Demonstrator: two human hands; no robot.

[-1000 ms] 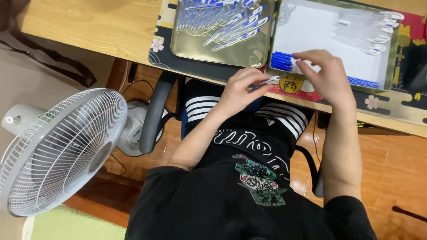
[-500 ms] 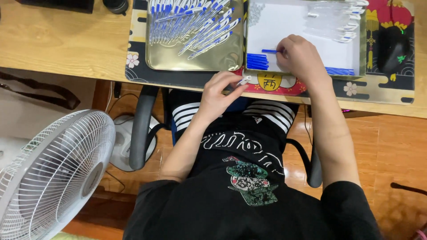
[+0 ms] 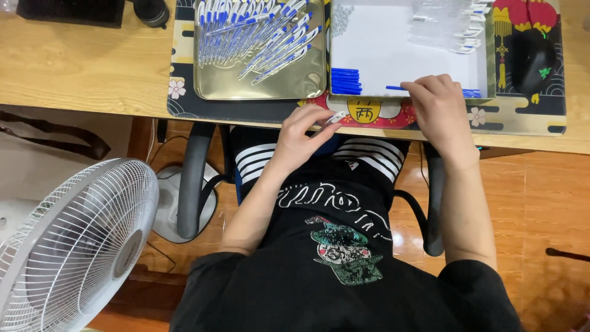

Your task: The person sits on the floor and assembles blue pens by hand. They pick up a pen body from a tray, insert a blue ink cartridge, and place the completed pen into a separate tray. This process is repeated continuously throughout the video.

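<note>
My left hand [image 3: 302, 132] hovers at the desk's front edge, pinching a clear pen barrel with a white tip [image 3: 335, 117]. My right hand [image 3: 437, 110] rests on the front rim of the white tray [image 3: 393, 49], fingers on a blue refill [image 3: 396, 88]. A stack of blue refills [image 3: 345, 80] lies in that tray's front left corner. Clear pen barrels [image 3: 452, 24] are piled at the tray's back right. A gold metal tray [image 3: 261, 86] to the left holds several finished blue-and-white pens [image 3: 252, 34].
A patterned desk mat [image 3: 184, 101] lies under both trays on the wooden desk [image 3: 80, 61]. A black mouse [image 3: 533, 61] sits at the right. A white floor fan [image 3: 74, 240] stands lower left beside the chair's armrest [image 3: 192, 184].
The view has shifted up and left. My right hand moved from the refill stack rightward along the white tray's front edge. My left hand stays at the desk edge with the barrel.
</note>
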